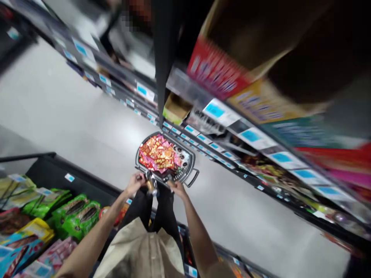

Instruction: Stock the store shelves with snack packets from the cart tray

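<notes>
In the head view, a dark basket (138,155) is in front of my legs, full of red, orange and pink packets (159,152). A pale pack with dark round marks (182,156) lies at its right end. My left hand (135,184) is at the near left rim, fingers curled in beside a shiny silver and gold-brown object (151,184) whose kind is unclear. My right hand (176,188) is at the near right side, fingers bent around something dark and blurred. What each hand grips is hard to make out. A handle (193,177) sticks out at the right.
A long shelf with blue-white price tags (215,109) and open cartons (220,71) runs along the upper right. At lower left, a dark shelf holds green snack bags (78,216). Pale floor (95,112) stretches between the shelves. A blurred person (127,42) shows at the top.
</notes>
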